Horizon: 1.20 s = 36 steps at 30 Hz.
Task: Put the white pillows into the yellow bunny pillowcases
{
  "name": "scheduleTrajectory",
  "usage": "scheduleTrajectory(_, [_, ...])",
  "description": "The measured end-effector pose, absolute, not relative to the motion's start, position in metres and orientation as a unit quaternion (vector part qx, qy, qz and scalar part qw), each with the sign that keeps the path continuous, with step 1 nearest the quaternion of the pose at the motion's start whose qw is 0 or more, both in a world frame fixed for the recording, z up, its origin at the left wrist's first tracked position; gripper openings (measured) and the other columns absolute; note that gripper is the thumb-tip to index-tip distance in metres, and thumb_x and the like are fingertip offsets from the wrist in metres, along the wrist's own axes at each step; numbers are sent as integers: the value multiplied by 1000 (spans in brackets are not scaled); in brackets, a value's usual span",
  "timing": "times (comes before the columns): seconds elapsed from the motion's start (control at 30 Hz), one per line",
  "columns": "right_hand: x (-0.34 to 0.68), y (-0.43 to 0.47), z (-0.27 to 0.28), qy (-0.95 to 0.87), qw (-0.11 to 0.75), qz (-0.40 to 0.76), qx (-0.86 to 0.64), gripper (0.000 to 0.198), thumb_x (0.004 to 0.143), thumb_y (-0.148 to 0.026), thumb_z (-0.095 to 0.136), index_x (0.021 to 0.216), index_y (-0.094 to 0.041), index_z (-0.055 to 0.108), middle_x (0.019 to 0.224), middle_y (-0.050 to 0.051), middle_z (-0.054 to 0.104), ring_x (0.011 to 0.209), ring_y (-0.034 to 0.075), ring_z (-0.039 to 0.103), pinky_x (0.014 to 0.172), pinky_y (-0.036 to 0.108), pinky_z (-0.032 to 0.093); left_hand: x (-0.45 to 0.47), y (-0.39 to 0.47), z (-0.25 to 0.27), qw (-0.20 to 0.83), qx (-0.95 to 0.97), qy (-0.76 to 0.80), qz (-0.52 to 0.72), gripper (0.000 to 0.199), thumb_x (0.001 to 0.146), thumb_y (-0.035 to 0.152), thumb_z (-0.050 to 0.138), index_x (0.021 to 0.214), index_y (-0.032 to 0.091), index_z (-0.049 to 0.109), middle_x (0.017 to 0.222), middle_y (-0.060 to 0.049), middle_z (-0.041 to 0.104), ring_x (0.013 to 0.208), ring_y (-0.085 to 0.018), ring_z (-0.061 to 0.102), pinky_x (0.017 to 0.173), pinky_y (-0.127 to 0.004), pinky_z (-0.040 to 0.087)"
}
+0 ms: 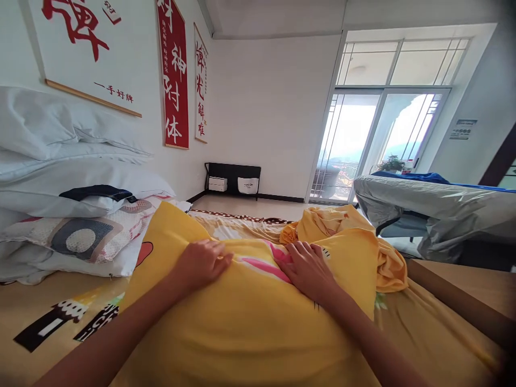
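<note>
A plump yellow pillow (242,317) with pink and black printed shapes lies in front of me on the bed. My left hand (203,263) rests on its upper left part, palm down, fingers slightly bent and the thumb a little apart. On the upper right part, over the pink print (264,267), lies my right hand (308,269) with its fingers stretched out. Both hands touch the cover without visibly gripping it. A crumpled yellow-orange cloth (330,220) lies just beyond the pillow's right corner.
Stacked pillows (80,177) stand at the left, a dark cloth (97,193) on them. The printed bed sheet (44,293) spreads below. At right are a plastic-covered table (427,199) and the wooden bed edge (455,301). A black rack (231,174) stands by the far wall.
</note>
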State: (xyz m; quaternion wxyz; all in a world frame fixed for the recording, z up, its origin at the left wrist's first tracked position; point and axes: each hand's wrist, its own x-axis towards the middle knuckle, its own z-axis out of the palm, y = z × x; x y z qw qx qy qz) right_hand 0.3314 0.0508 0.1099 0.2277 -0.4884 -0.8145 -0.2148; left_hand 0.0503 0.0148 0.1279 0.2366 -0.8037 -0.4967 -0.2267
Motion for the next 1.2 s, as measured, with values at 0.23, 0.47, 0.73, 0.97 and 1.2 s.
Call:
scheduleTrajectory(0.23, [325,24,125,-815,248,-239,-467,23,92,-41,47,92,-19,51,95,9,62,91,25,55,85,39,34,90,33,180,138,-857,-463,-182,47,85,56,51,109,16,61,107,-11,64,103,-26,58,88,-36,43])
scheduleTrajectory(0.47, [352,26,146,-814,195,-147,-527,42,80,-62,57,85,-21,52,79,6,64,81,25,57,72,35,38,111,40,157,5,-851,-516,-101,56,76,67,56,102,17,60,95,-11,69,87,-28,65,64,-30,43])
scheduleTrajectory(0.73, [381,32,176,-847,175,-158,-477,32,86,-44,56,66,-21,46,61,1,58,71,20,53,65,29,35,107,14,152,116,-854,-487,-142,48,92,59,38,90,20,67,80,-7,69,76,-25,64,64,-32,42])
scheduleTrajectory(0.97, [410,16,195,-852,180,-398,-290,30,93,-16,39,66,-20,52,64,1,57,61,14,47,66,30,33,107,20,133,282,-828,-418,-245,20,95,22,43,85,18,59,79,-5,63,75,-20,60,64,-30,41])
scheduleTrajectory(1.2, [420,13,197,-878,180,-243,-371,33,97,-41,39,80,-21,58,75,3,63,69,15,55,65,28,40,98,21,135,375,-769,-330,-400,25,91,9,40,71,19,50,70,-3,55,70,-17,50,64,-28,38])
